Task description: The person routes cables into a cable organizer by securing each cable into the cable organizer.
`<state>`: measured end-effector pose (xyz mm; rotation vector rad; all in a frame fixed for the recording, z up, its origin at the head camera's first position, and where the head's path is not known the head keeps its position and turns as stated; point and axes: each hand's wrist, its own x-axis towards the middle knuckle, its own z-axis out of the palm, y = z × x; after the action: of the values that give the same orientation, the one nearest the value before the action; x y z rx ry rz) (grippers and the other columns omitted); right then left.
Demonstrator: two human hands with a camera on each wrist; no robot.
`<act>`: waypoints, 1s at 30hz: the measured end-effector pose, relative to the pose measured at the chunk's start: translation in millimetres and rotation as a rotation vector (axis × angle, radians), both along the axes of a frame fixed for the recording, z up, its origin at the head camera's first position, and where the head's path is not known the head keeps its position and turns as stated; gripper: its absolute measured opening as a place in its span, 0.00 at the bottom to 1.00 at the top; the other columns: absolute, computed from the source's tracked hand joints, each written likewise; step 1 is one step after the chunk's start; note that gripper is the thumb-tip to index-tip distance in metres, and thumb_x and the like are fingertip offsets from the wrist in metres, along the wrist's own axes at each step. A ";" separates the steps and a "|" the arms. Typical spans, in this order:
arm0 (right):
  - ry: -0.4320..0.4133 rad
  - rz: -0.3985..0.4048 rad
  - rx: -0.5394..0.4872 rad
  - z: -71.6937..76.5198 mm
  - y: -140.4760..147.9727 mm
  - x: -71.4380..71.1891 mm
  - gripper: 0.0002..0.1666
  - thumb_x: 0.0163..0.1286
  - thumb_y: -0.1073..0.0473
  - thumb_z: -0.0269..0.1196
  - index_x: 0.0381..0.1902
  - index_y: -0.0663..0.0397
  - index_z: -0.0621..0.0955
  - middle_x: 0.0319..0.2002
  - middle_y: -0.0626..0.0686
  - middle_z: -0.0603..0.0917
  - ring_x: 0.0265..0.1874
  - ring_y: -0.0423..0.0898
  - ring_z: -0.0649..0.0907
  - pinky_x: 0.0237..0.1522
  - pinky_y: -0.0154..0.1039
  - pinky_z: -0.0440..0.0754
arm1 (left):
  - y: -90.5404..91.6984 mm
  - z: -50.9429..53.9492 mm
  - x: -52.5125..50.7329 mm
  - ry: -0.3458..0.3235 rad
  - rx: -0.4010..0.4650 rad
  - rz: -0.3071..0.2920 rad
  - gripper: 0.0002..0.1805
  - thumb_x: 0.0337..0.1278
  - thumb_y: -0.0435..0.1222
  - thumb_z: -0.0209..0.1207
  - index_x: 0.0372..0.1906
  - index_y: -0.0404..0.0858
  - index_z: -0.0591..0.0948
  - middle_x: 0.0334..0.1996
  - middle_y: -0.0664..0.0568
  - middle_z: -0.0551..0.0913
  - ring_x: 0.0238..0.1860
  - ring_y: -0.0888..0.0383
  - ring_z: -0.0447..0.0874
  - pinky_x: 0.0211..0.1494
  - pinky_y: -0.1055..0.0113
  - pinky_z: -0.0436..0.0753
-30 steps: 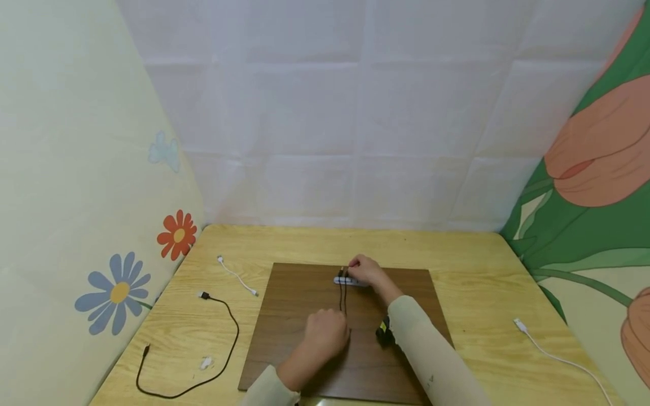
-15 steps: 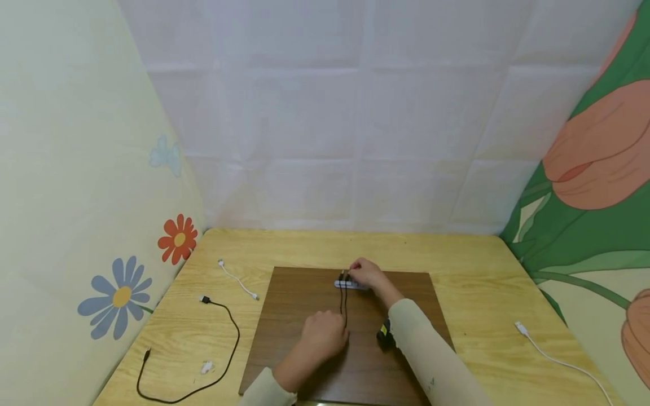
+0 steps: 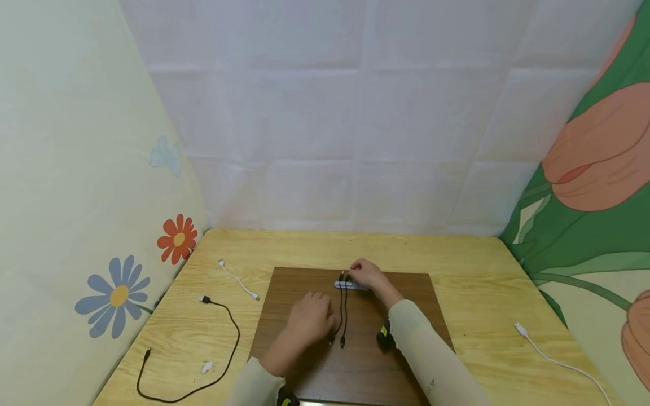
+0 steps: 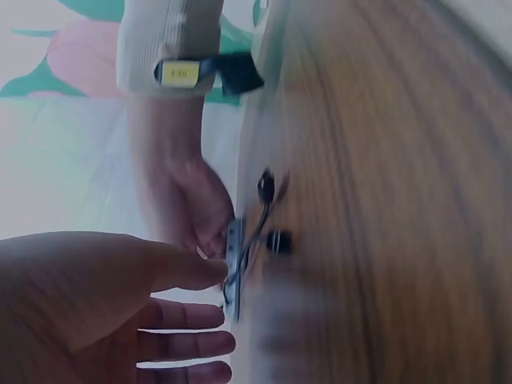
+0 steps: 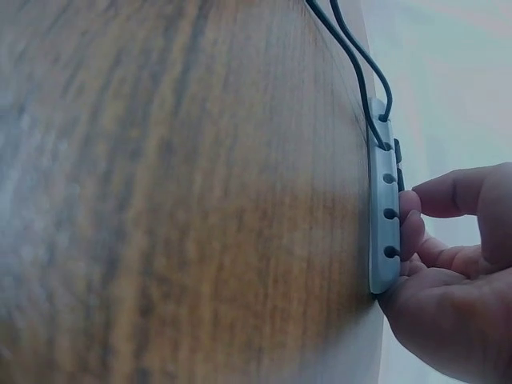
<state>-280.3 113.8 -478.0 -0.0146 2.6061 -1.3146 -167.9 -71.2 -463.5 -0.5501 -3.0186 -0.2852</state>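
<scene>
A pale cable organizer [image 5: 384, 232] with a row of slots stands at the far part of a brown wooden board. Two black cables [image 5: 364, 76] run through slots at one end, their plugs behind it. My right hand [image 5: 456, 264] has its curled fingers against the back and end of the organizer, close to a plug; whether they pinch anything is hidden. Left of the loose cable ends [image 3: 342, 341], my left hand [image 3: 310, 317] is over the board. In the left wrist view its fingers [image 4: 188, 344] are extended, with nothing seen held between them.
The brown board [image 3: 284, 327] lies on a yellow wood-grain table [image 3: 477, 304]. On the left are another black cable [image 3: 236, 338], a short white cable [image 3: 236, 277] and a small white scrap [image 3: 206, 367]. A white cable [image 3: 563, 359] lies at right.
My left hand has let go of the black cables and shifted left and slightly away from me. Their free ends now lie exposed on the board. The right hand stays by the organizer.
</scene>
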 end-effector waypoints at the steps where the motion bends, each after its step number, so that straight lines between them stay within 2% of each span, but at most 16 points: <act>1: -0.001 -0.002 -0.004 -0.7 0.4 -0.4 0.17 0.69 0.62 0.59 0.53 0.63 0.78 0.41 0.57 0.83 0.41 0.50 0.81 0.43 0.43 0.79 | -2.7 0.1 -2.2 -0.019 0.001 0.003 0.14 0.59 0.48 0.68 0.37 0.43 0.80 0.36 0.51 0.83 0.42 0.50 0.80 0.40 0.54 0.82; 4: -0.003 -0.006 -0.014 -1.2 1.3 -1.1 0.17 0.69 0.62 0.59 0.53 0.64 0.77 0.40 0.57 0.83 0.40 0.50 0.82 0.42 0.42 0.79 | -11.2 0.5 -7.5 -0.076 0.028 0.032 0.21 0.59 0.49 0.68 0.47 0.39 0.81 0.47 0.45 0.84 0.52 0.44 0.79 0.49 0.43 0.81; 7: -0.014 -0.004 -0.031 -0.4 0.8 -0.4 0.17 0.70 0.63 0.58 0.55 0.64 0.77 0.42 0.58 0.83 0.41 0.50 0.82 0.44 0.43 0.79 | -21.4 -0.2 -10.0 -0.124 0.053 0.065 0.29 0.58 0.52 0.69 0.56 0.36 0.80 0.56 0.41 0.81 0.61 0.39 0.75 0.57 0.34 0.75; 14: 0.019 0.038 -0.058 2.2 -2.4 3.5 0.15 0.69 0.63 0.59 0.51 0.64 0.78 0.37 0.57 0.83 0.37 0.49 0.82 0.40 0.41 0.79 | -45.3 -4.8 -10.4 -0.216 0.116 0.116 0.38 0.55 0.53 0.71 0.65 0.36 0.75 0.69 0.38 0.71 0.71 0.32 0.64 0.63 0.23 0.63; 17: 0.017 0.025 -0.068 0.9 -2.2 4.0 0.14 0.69 0.63 0.59 0.50 0.64 0.78 0.36 0.56 0.83 0.37 0.49 0.83 0.40 0.41 0.79 | -52.4 -8.1 -10.8 -0.283 0.126 0.130 0.43 0.54 0.54 0.71 0.71 0.38 0.72 0.74 0.38 0.65 0.75 0.31 0.56 0.64 0.21 0.58; 21: -0.006 -0.015 -0.085 -1.4 -0.9 2.6 0.16 0.70 0.63 0.59 0.53 0.64 0.78 0.38 0.56 0.83 0.38 0.49 0.83 0.41 0.41 0.79 | -56.7 -9.3 -13.1 -0.335 0.106 0.103 0.47 0.53 0.55 0.71 0.74 0.40 0.68 0.77 0.38 0.60 0.77 0.29 0.49 0.64 0.21 0.56; 24: -0.014 -0.033 -0.104 -3.3 1.2 1.7 0.16 0.72 0.62 0.58 0.55 0.64 0.77 0.39 0.56 0.83 0.37 0.48 0.82 0.37 0.38 0.78 | -56.9 -6.5 -13.9 -0.338 0.089 0.077 0.48 0.51 0.55 0.71 0.74 0.39 0.69 0.77 0.37 0.60 0.76 0.28 0.50 0.64 0.21 0.57; 30: -0.013 -0.034 -0.180 -1.7 7.6 3.6 0.19 0.70 0.63 0.59 0.57 0.64 0.77 0.39 0.56 0.83 0.35 0.46 0.82 0.33 0.35 0.76 | -55.2 -1.1 -13.9 -0.343 0.061 0.079 0.48 0.49 0.56 0.71 0.74 0.41 0.69 0.77 0.38 0.60 0.77 0.30 0.51 0.64 0.22 0.59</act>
<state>-276.6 121.4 -479.7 0.0085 2.4787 -1.5512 -181.8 -126.5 -464.7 -0.4129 -3.3348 -0.5135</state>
